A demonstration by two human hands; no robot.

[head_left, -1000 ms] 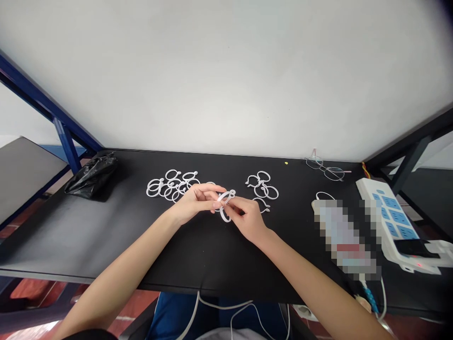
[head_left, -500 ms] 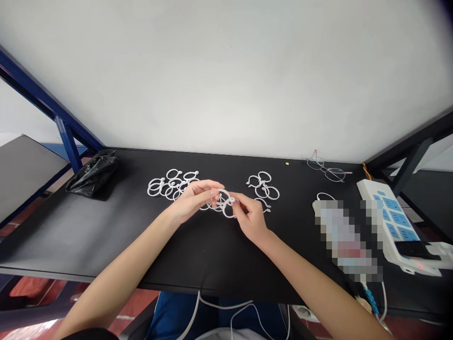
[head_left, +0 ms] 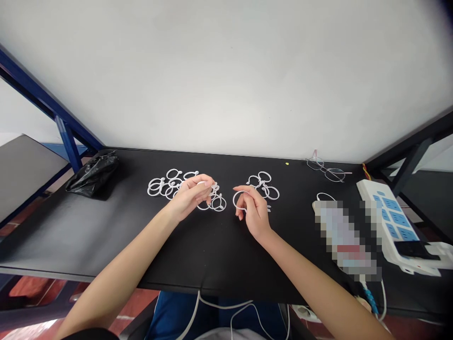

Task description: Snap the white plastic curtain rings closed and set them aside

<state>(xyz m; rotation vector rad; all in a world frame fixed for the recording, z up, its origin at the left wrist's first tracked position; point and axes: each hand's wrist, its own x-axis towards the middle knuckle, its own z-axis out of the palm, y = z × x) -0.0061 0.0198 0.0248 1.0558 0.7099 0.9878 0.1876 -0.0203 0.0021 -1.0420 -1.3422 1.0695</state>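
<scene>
Right hand [head_left: 256,210]: pinches slim, white, plastic-looking ring [head_left: 234,200] above flat black tabletop [head_left: 212,257] | Left hand [head_left: 191,198]: fingers curled to thumb, contents indeterminable | Handling: ring probably light, springy, smooth; best pinched across its band

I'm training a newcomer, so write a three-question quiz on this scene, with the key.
1. Fill in: the eyeglasses lie near the ___ (front or back) edge of the black table.
2. True or false: the black bag lies to the left of the power strip.
3. What does the right hand hold? (a) the eyeglasses (b) a white ring (c) the black bag

Key: 1. back; 2. true; 3. b
</scene>
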